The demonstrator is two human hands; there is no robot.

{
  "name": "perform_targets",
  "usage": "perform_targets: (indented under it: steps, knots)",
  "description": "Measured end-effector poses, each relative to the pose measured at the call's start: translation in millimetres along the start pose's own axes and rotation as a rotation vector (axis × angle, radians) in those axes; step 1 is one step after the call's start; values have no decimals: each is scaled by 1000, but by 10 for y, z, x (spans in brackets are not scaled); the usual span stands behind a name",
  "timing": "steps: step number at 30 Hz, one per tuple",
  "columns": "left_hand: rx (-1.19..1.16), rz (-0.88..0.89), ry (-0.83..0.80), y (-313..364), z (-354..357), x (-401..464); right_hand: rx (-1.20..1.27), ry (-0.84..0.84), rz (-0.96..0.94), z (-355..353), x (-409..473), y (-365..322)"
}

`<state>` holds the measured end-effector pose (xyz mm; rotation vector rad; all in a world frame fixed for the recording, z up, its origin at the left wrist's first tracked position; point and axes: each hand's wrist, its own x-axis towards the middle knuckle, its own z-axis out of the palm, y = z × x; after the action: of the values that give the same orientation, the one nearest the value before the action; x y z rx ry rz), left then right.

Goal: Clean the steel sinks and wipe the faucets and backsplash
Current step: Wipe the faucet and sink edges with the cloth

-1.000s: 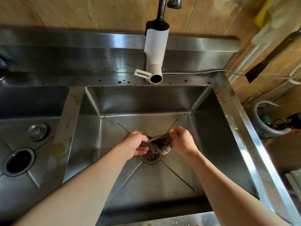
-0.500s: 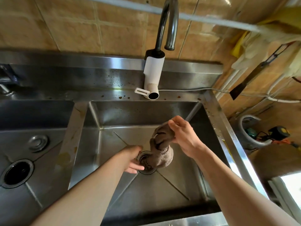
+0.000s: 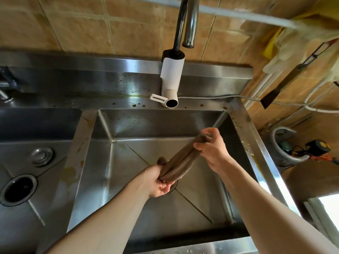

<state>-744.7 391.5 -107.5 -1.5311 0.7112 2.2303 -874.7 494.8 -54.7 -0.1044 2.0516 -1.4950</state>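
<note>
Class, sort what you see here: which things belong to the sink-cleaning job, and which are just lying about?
Belong: brown cloth stretched between left hand and right hand; right sink; faucet; spotted backsplash.

Lying about: hanging scraper; pot on the floor.

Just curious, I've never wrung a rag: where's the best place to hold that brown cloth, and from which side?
By its two ends. The cloth is rolled into a long rope stretched over the sink, so each end gives a firm grip for twisting. The left hand grips the lower end from below, and the right hand pinches the upper end from the right.
</note>
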Motion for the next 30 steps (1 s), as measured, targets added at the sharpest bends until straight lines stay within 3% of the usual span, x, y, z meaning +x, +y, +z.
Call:
perform_targets:
  steps: [3,5,9,12,16,20,24,27,30]
  knots:
    - [5,42,-72,-55,-44,32,-100,54,34,102,164,348]
    - [1,84,-95,-65,-42,83,-107,5,92,207,185,581]
    - [19,162,-138,-44,-87,205,317,-308,338,391,87,762]
    - [127,182,-151,-18,-138,276,352,-458,344,464,100,833]
    - [248,187,-114,22,-102,391,186,-326,186,521,183,982]
    - [63,109,-57,32,-149,437,40,-133,-48,538,283,1044]
    - [-76,-98,-139,24,-173,511,-118,-144,-226,543,367,1101]
    - [-147,-134,-12,89,-68,642,-140,-177,-243,592,353,1196]
    - [51,-74,133,101,18,770,-121,-160,-177,656,368,1316]
